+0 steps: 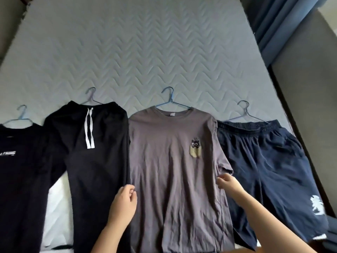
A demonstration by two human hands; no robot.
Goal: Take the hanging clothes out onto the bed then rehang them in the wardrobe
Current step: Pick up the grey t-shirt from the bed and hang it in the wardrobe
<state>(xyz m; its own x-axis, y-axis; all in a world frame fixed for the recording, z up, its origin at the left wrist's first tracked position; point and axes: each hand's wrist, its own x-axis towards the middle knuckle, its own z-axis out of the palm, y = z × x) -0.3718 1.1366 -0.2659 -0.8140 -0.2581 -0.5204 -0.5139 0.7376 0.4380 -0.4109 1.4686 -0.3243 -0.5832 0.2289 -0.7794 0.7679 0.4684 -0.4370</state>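
Quilted bed [145,52] fills the upper frame and carries four garments on hangers [171,101] across the middle: black T-shirt [20,170], black trousers [98,161], grey T-shirt [173,179], navy shorts [269,161]. Your left grip [124,201] and right grip [228,183] pinch the grey T-shirt's side edges. Laying out looks done; you've yet to rehang anything.

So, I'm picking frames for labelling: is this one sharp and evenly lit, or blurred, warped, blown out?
Head view: soft throughout, with the left hand and right hand motion-smeared at the grey short-sleeved T-shirt; wide-angle lens bows the edges of the grey quilted mattress; black drawstring trousers lose fold detail in shadow; the white sheet patch is blown out.
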